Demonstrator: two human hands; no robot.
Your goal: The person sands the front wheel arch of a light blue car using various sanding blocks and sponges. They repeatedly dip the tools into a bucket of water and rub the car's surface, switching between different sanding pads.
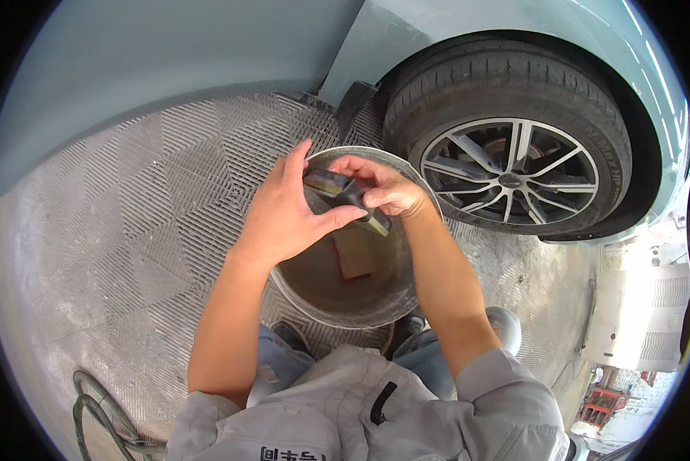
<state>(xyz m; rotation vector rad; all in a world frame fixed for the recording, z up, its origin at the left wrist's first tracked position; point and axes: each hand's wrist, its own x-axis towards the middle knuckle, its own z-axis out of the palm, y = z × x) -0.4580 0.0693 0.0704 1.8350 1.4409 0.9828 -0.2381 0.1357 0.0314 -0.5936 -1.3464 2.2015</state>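
Observation:
Above a round bucket (308, 304) of murky water, I hold a dark block with a yellowish edge (331, 183), which looks like a sanding block. A dark strip or sheet seems to lie across its middle; its kind is hard to tell. My left hand (283, 215) grips the block from the left, thumb over its near side and fingers stretched along the far side. On the right, my right hand (382, 186) closes its fingers and thumb on the block's dark middle. A tan rectangular piece with a reddish edge (352, 255) lies in the water below.
A car wheel (510, 180) stands right beyond the bucket, under a pale blue-green fender (452, 19). A car panel (168, 46) spans the far left. Ribbed floor (152, 200) surrounds the bucket. A dark hose (99, 411) curls at the lower left.

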